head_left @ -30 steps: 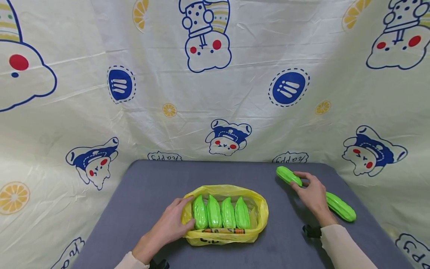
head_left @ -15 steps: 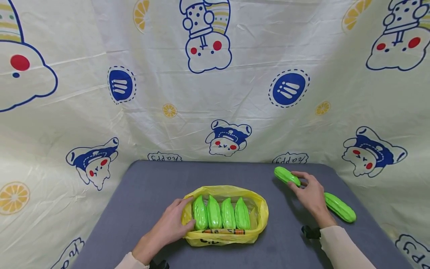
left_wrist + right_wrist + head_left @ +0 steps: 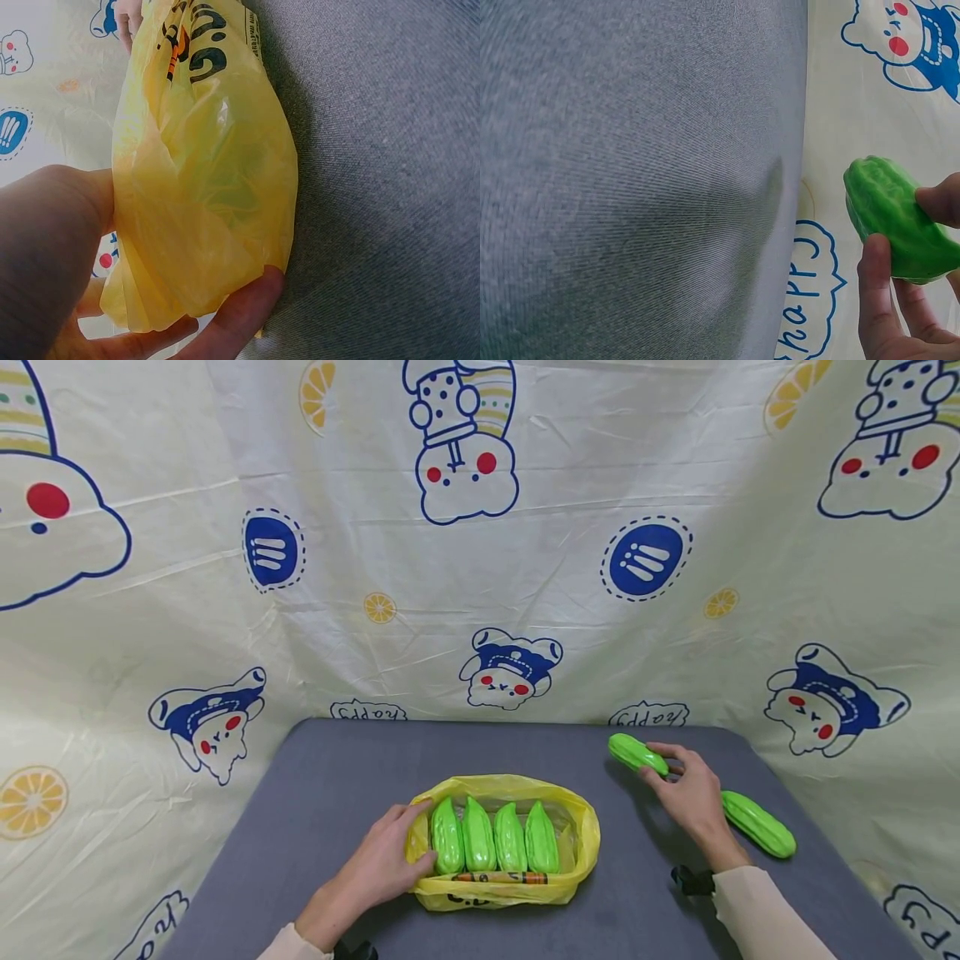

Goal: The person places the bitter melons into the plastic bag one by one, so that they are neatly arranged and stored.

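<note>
My right hand (image 3: 686,789) pinches a bright green, ridged bitter melon (image 3: 636,753) between thumb and fingers, raised over the table's far right. In the right wrist view the bumpy melon (image 3: 889,217) shows up close, with fingertips on both sides. My left hand (image 3: 386,852) grips the left end of a yellow plastic bag (image 3: 517,893), whose mouth is spread wide. Inside it, several green bitter melons (image 3: 478,835) stand side by side in a row. Seen from the left wrist, fingers curl round the end of the thin yellow bag (image 3: 210,180).
Another green bitter melon (image 3: 759,825) lies on the table to the right, partly behind my right wrist. The grey table (image 3: 352,760) ends at a pale printed curtain (image 3: 570,577) at the back and sides.
My right hand has shifted slightly left with the bitter melon. The left hand and the bag have stayed where they were.
</note>
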`<state>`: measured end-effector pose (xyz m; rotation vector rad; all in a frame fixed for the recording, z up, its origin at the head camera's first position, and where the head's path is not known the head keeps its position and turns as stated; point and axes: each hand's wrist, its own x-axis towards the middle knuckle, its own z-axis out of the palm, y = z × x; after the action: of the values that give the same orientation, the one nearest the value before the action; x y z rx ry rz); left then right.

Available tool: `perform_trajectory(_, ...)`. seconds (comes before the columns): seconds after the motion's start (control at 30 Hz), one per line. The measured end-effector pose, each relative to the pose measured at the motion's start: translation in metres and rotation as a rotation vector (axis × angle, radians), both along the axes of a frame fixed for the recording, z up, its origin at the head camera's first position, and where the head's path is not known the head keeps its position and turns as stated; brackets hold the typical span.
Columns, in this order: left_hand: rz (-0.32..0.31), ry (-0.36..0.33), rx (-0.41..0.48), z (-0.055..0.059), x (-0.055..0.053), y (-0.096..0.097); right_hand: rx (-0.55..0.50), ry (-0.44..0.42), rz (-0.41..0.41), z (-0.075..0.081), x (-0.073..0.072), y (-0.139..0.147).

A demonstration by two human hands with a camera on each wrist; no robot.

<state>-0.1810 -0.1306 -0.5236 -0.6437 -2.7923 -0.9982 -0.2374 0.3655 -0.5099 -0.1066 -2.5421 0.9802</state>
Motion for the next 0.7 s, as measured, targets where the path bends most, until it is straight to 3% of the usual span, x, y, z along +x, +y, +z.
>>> perform_trajectory(0.23,0.031,-0.08,-0.017,0.007,0.002,0.004,0.012,0.028,0.011,0.001,0.001,-0.002)
perform_trajectory(0.7,0.042,-0.065,-0.023,0.007,0.003,0.004,0.001,0.063,0.023,0.005,0.004,-0.01)
